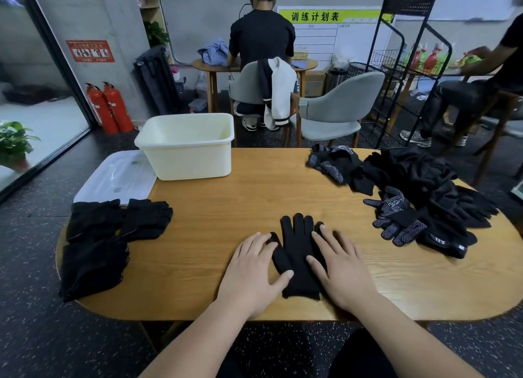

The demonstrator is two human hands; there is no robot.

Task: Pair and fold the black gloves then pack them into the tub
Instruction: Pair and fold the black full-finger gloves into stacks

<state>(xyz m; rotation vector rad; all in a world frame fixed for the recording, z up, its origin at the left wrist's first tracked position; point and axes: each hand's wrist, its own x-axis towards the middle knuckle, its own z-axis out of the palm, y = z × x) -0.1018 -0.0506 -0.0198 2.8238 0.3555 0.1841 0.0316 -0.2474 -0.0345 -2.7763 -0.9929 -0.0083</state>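
Both hands lie flat, fingers straight, the left hand (252, 267) and right hand (341, 264) pressing the black gloves (297, 253) against the table (226, 208).

Two red extinguishers (109, 109) stand at mid left, a plant (12, 143) at the left edge. At upper centre a person (261, 35) sits back-turned in a grey chair (244, 83) draped with a jacket (278, 92). A black wire rack (407, 66) stands upper right.
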